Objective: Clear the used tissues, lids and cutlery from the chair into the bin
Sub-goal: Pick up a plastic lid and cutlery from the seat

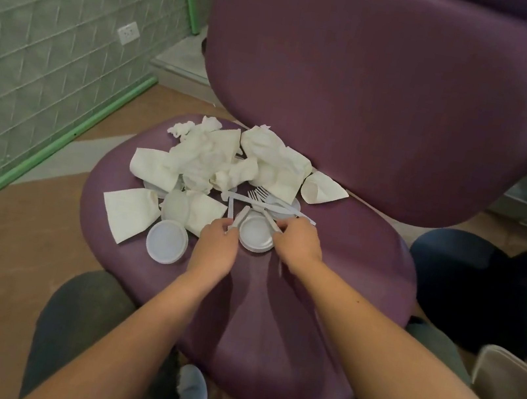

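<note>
Left hand and right hand each pinch plastic cutlery beside the lid between them; gather handles together before lifting

Both bare forearms reach forward from the bottom of the view over the chair seat, converging toward its middle; the left hand lies palm down, back of the hand up, its fingers curled and pinching the near end of a white plastic utensil handle; the right hand sits just right of it, wrist slightly bent, fingers curled inward and pinching another white utensil handle; the two hands are close together but not touching; both knees show below the arms, near the front edge of the seat.
</note>
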{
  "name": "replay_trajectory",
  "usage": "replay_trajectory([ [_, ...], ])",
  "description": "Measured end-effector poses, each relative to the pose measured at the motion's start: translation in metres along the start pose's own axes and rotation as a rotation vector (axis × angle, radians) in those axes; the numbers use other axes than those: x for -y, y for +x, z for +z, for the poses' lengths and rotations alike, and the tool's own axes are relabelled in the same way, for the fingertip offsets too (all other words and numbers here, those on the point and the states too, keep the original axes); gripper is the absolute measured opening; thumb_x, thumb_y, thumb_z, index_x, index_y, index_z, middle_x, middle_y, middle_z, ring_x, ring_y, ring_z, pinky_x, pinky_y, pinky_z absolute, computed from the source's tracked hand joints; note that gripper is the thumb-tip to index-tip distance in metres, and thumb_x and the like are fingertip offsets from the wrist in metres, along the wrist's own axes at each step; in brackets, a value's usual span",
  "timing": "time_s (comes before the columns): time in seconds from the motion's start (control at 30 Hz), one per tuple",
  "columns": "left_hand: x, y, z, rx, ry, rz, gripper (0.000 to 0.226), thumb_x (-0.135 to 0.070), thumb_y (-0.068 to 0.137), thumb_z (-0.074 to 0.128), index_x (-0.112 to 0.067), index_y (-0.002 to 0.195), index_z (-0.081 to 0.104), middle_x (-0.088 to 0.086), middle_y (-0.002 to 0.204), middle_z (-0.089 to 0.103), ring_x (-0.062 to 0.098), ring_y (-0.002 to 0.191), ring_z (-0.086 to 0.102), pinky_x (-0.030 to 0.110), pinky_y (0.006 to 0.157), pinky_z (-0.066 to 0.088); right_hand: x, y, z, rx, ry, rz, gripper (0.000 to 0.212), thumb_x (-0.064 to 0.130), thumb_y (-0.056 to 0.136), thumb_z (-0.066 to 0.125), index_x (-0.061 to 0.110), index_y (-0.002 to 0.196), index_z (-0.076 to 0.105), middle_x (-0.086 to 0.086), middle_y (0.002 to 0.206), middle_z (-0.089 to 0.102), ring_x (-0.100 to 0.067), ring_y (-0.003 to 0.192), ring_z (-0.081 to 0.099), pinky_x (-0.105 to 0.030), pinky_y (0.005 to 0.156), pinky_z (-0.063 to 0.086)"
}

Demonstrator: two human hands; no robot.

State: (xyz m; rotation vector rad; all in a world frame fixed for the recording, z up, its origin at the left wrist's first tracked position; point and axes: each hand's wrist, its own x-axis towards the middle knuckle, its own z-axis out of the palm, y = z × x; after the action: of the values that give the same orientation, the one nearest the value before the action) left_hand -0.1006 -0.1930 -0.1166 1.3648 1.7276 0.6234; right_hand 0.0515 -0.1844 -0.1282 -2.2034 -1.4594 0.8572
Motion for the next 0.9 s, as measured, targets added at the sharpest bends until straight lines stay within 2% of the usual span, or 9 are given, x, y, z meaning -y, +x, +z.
replay_trajectory([
  [0.1, 0.001, 0.001, -0.001, -0.012, -0.021, -0.031, 0.038, -0.029, 0.092, 0.049, -0.008, 0.122, 0.057, 0.004, 0.116, 0.061, 0.023, 0.099, 0.056, 0.029, 0.079, 0.037, -0.005, -0.007, -0.011, -0.026, -0.088, -0.038, 0.024, 0.014, 0.084, 0.053, 0.016, 0.092, 0.076, -0.009, 0.107, 0.058, -0.028, 0.102, 0.054, -0.031, 0.074, 0.047],
  [0.17, -0.002, -0.003, 0.000, -0.018, -0.019, -0.024, 0.038, -0.030, 0.093, 0.053, -0.010, 0.125, 0.054, 0.006, 0.117, 0.062, 0.021, 0.097, 0.056, 0.027, 0.079, 0.037, -0.011, -0.013, -0.018, -0.048, -0.120, -0.039, 0.025, 0.018, 0.085, 0.055, 0.014, 0.098, 0.076, -0.011, 0.115, 0.053, -0.029, 0.109, 0.052, -0.035, 0.082, 0.049],
  [0.23, -0.007, -0.006, 0.002, -0.018, -0.027, -0.019, 0.037, -0.034, 0.097, 0.049, -0.010, 0.125, 0.054, 0.008, 0.119, 0.060, 0.022, 0.098, 0.054, 0.027, 0.079, 0.035, -0.016, -0.018, -0.023, -0.056, -0.117, -0.032, 0.023, 0.022, 0.085, 0.056, 0.013, 0.093, 0.076, -0.013, 0.113, 0.057, -0.031, 0.105, 0.054, -0.036, 0.081, 0.049],
  [0.33, -0.020, -0.016, 0.008, -0.002, -0.058, -0.026, 0.036, -0.036, 0.100, 0.043, -0.010, 0.121, 0.054, 0.004, 0.106, 0.054, 0.021, 0.094, 0.048, 0.027, 0.079, 0.031, -0.027, -0.031, -0.031, -0.040, -0.126, -0.003, 0.024, 0.025, 0.089, 0.053, 0.012, 0.094, 0.074, -0.014, 0.111, 0.056, -0.033, 0.105, 0.054, -0.037, 0.084, 0.048],
  [0.57, -0.047, -0.031, 0.039, 0.125, -0.030, 0.089, 0.039, -0.025, 0.104, 0.032, -0.008, 0.128, 0.058, 0.014, 0.132, 0.057, 0.030, 0.124, 0.050, 0.031, 0.096, 0.038, -0.060, -0.069, -0.061, -0.070, -0.054, 0.138, 0.034, 0.019, 0.097, 0.034, -0.001, 0.112, 0.058, -0.023, 0.122, 0.060, -0.040, 0.115, 0.054, -0.039, 0.091, 0.044],
  [0.67, -0.063, -0.038, 0.063, 0.174, -0.024, 0.148, 0.040, -0.015, 0.104, 0.028, -0.009, 0.125, 0.062, 0.013, 0.136, 0.056, 0.027, 0.126, 0.048, 0.024, 0.092, 0.031, -0.079, -0.087, -0.084, -0.148, 0.058, 0.193, 0.034, 0.027, 0.100, 0.032, 0.004, 0.108, 0.055, -0.021, 0.122, 0.062, -0.038, 0.113, 0.056, -0.041, 0.092, 0.043],
  [0.77, -0.080, -0.049, 0.090, 0.254, -0.028, 0.165, 0.037, -0.013, 0.101, 0.032, -0.011, 0.123, 0.062, 0.010, 0.138, 0.052, 0.025, 0.128, 0.046, 0.023, 0.089, 0.031, -0.098, -0.105, -0.106, -0.220, 0.144, 0.242, 0.035, 0.045, 0.100, 0.038, 0.016, 0.111, 0.052, -0.008, 0.112, 0.065, -0.033, 0.108, 0.058, -0.038, 0.085, 0.042],
  [0.83, -0.096, -0.061, 0.111, 0.339, -0.069, 0.169, 0.033, -0.016, 0.099, 0.038, -0.012, 0.119, 0.063, 0.016, 0.136, 0.054, 0.031, 0.124, 0.050, 0.028, 0.088, 0.038, -0.117, -0.119, -0.119, -0.269, 0.164, 0.251, 0.027, 0.049, 0.098, 0.041, 0.024, 0.108, 0.047, -0.003, 0.102, 0.064, -0.031, 0.099, 0.060, -0.038, 0.080, 0.043],
  [0.9, -0.113, -0.075, 0.134, 0.400, -0.142, 0.135, 0.024, -0.016, 0.096, 0.042, -0.017, 0.104, 0.065, 0.030, 0.119, 0.060, 0.041, 0.096, 0.060, 0.036, 0.072, 0.047, -0.136, -0.131, -0.129, -0.315, 0.171, 0.260, 0.020, 0.048, 0.100, 0.037, 0.029, 0.104, 0.042, -0.003, 0.094, 0.065, -0.030, 0.089, 0.061, -0.040, 0.078, 0.046],
])
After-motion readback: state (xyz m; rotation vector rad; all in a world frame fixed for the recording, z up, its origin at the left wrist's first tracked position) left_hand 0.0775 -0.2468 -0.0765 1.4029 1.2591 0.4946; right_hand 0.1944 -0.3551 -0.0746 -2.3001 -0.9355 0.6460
